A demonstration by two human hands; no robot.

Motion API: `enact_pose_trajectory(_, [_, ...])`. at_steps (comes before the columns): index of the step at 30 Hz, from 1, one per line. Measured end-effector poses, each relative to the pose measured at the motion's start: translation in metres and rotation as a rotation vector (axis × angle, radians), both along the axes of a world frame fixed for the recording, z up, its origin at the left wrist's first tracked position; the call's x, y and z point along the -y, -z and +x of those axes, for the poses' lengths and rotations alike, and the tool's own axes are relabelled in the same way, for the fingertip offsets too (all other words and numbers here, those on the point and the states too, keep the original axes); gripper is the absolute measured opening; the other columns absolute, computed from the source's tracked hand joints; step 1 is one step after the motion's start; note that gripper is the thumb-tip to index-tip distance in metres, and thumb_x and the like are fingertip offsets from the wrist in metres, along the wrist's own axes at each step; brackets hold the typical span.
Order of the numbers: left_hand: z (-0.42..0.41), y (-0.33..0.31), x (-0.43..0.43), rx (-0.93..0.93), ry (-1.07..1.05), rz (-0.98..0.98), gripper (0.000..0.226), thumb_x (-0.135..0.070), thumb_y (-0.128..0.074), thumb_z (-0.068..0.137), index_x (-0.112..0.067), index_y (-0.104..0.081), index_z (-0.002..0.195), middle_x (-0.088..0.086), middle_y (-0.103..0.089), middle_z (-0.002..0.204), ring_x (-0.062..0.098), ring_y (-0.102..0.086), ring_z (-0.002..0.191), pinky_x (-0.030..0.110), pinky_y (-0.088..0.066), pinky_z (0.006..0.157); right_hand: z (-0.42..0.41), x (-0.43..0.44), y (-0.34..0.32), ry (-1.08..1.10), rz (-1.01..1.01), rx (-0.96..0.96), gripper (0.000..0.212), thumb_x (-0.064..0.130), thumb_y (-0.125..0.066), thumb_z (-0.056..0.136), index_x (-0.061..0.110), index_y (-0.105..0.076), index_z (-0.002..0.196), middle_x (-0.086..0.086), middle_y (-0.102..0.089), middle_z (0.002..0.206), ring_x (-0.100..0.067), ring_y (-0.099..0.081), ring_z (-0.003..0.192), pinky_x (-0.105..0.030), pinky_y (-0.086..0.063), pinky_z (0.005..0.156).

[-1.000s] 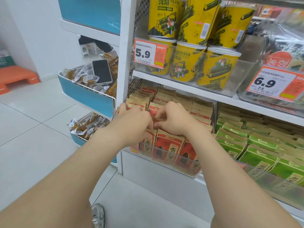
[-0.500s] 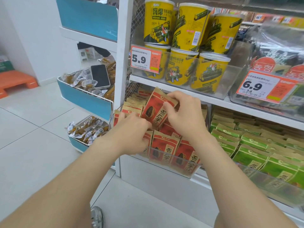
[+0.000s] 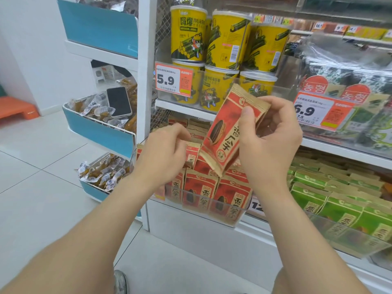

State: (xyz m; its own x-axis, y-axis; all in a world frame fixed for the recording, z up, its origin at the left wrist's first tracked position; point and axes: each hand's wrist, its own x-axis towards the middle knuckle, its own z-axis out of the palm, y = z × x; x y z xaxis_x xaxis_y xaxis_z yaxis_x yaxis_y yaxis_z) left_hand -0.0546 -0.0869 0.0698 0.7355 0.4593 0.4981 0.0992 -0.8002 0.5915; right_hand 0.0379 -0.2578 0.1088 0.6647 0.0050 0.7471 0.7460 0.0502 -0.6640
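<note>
Right hand (image 3: 269, 143) pinches red sunflower-seed packet (image 3: 228, 134): thumb on front, fingers curled behind. Packet tilted, held clear above shelf tray (image 3: 191, 211) of matching red packets. Left hand (image 3: 163, 153) at packet's 9 o'clock, fingers loosely curled, gripping nothing. Green packets (image 3: 339, 200) at tray's 3 o'clock; yellow seaweed canisters (image 3: 229, 39) at 12.

Bright even light, wide-angle edge distortion

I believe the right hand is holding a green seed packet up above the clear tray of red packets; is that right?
Not quite: the head view shows that the seed packet pinched by the right hand is red, not green. It is indeed held up above the clear tray of red packets.
</note>
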Motion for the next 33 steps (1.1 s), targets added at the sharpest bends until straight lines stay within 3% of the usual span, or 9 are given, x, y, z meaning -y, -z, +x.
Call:
enact_pose_trajectory(2, [0.001, -0.005, 0.013, 0.189, 0.056, -0.172, 0.014, -0.023, -0.05, 0.111, -0.022, -0.064, 0.11, -0.011, -0.071, 0.102, 0.007, -0.067, 0.096, 0.034, -0.055, 0.085, -0.002, 0.001, -0.001, -0.065, 0.008, -0.097, 0.012, 0.011, -0.076, 0.097, 0.016, -0.068, 0.105, 0.003, -0.072, 0.085, -0.005, -0.063, 0.069, -0.022, -0.05, 0.064])
enact_pose_trajectory(5, [0.004, -0.01, 0.034, 0.291, 0.273, -0.414, 0.01, -0.033, -0.056, 0.112, -0.023, -0.056, 0.113, -0.008, -0.07, 0.103, 0.013, -0.071, 0.09, 0.039, -0.058, 0.077, -0.007, -0.003, 0.005, -0.193, -0.015, -0.286, 0.012, 0.009, -0.08, 0.094, 0.014, -0.072, 0.102, 0.0, -0.078, 0.083, -0.006, -0.067, 0.069, -0.021, -0.055, 0.064])
enact_pose_trajectory(7, [0.007, -0.008, 0.042, 0.297, 0.316, -0.464, 0.007, -0.03, -0.059, 0.111, -0.026, -0.056, 0.115, -0.008, -0.069, 0.107, 0.014, -0.072, 0.09, 0.039, -0.058, 0.076, -0.011, -0.006, 0.01, -0.253, -0.032, -0.383, 0.007, 0.017, -0.079, 0.097, 0.013, -0.075, 0.102, -0.003, -0.08, 0.085, -0.01, -0.072, 0.074, -0.027, -0.058, 0.066])
enact_pose_trajectory(11, [0.011, -0.005, 0.051, 0.278, 0.236, -0.604, 0.005, -0.026, -0.055, 0.112, -0.028, -0.06, 0.115, -0.004, -0.069, 0.109, 0.011, -0.071, 0.091, 0.036, -0.06, 0.079, -0.016, -0.003, 0.013, -0.401, -0.087, -0.457, 0.022, 0.027, -0.06, 0.111, 0.019, -0.08, 0.106, -0.003, -0.083, 0.095, -0.019, -0.079, 0.09, -0.04, -0.063, 0.08])
enact_pose_trajectory(15, [0.007, -0.008, 0.054, 0.264, 0.262, -0.759, 0.005, -0.022, -0.058, 0.111, -0.022, -0.063, 0.112, 0.003, -0.073, 0.104, 0.012, -0.071, 0.075, 0.029, -0.057, 0.065, -0.016, 0.003, 0.014, -0.462, -0.116, -0.467, 0.018, 0.024, -0.067, 0.107, 0.016, -0.083, 0.107, -0.005, -0.083, 0.099, -0.033, -0.079, 0.098, -0.06, -0.063, 0.091])
enact_pose_trajectory(19, [0.004, -0.01, 0.057, 0.236, 0.341, -0.805, 0.025, -0.035, -0.076, 0.099, -0.014, -0.066, 0.107, 0.012, -0.075, 0.106, 0.023, -0.073, 0.084, 0.045, -0.059, 0.079, -0.014, 0.006, 0.019, -0.312, -0.14, -0.371, 0.016, 0.017, -0.071, 0.104, 0.017, -0.085, 0.096, 0.004, -0.083, 0.087, -0.019, -0.08, 0.085, -0.047, -0.066, 0.082])
enact_pose_trajectory(22, [0.002, -0.01, 0.058, 0.221, 0.386, -0.832, 0.04, -0.046, -0.079, 0.089, -0.01, -0.064, 0.101, 0.015, -0.074, 0.104, 0.027, -0.071, 0.088, 0.053, -0.058, 0.088, -0.014, 0.006, 0.022, -0.365, -0.091, -0.448, 0.013, 0.02, -0.075, 0.102, 0.013, -0.085, 0.099, -0.003, -0.083, 0.09, -0.026, -0.08, 0.088, -0.048, -0.067, 0.079])
enact_pose_trajectory(27, [0.003, -0.009, 0.055, 0.24, 0.434, -0.915, 0.027, -0.042, -0.074, 0.093, -0.016, -0.07, 0.098, 0.012, -0.071, 0.098, 0.028, -0.066, 0.091, 0.056, -0.054, 0.09, -0.02, 0.004, 0.021, -0.618, 0.076, -0.701, 0.024, 0.023, -0.068, 0.104, 0.003, -0.079, 0.112, -0.012, -0.081, 0.1, -0.022, -0.075, 0.086, -0.031, -0.06, 0.067])
enact_pose_trajectory(33, [0.001, -0.013, 0.058, 0.259, 0.547, -1.118, 0.015, -0.029, -0.069, 0.099, -0.014, -0.068, 0.099, 0.01, -0.068, 0.095, 0.026, -0.064, 0.091, 0.05, -0.055, 0.09, -0.023, 0.001, 0.021, -0.555, 0.077, -0.643, 0.022, 0.019, -0.067, 0.106, 0.0, -0.077, 0.108, -0.01, -0.079, 0.087, -0.026, -0.071, 0.078, -0.037, -0.06, 0.068])
